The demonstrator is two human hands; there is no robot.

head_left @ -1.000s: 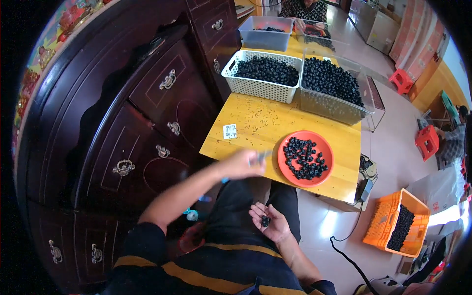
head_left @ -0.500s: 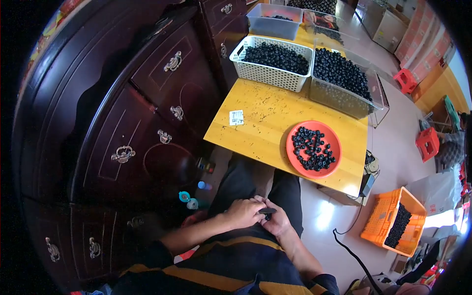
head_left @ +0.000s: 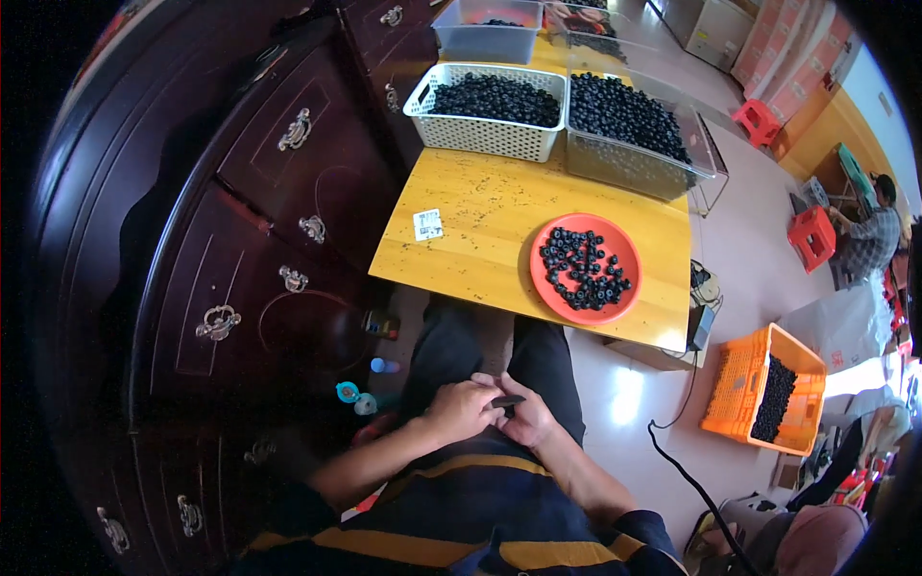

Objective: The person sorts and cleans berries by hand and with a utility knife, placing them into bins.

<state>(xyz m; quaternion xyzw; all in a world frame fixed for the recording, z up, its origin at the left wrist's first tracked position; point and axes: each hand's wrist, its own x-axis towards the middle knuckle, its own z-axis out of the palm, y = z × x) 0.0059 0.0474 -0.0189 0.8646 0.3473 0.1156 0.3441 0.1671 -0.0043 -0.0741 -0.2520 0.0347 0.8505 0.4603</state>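
Both my hands meet above my lap, below the table's near edge. My left hand (head_left: 459,413) is closed, its fingers around one end of a dark, narrow, flat tool (head_left: 508,400); whether it is a blade or a handle, I cannot tell. The other end lies over my right hand (head_left: 528,420), whose fingers curl together right beside it. Whatever small thing they pinch is hidden. Closest on the table is a round red plate (head_left: 631,257), with many small black ring-shaped pieces (head_left: 588,288) spread in it.
On the yellow table (head_left: 461,274) stand a white perforated basket (head_left: 480,137) and a clear bin (head_left: 624,171), both full of black pieces. A translucent tub (head_left: 485,43) is behind. Dark drawers (head_left: 240,269) flank my left; an orange crate (head_left: 735,398) and cable (head_left: 687,485) lie right.
The view has shifted, so the table and bins appear higher and farther left. My hands remain together over my lap, with the dark tool slightly tilted. A seated person at far right shows more.
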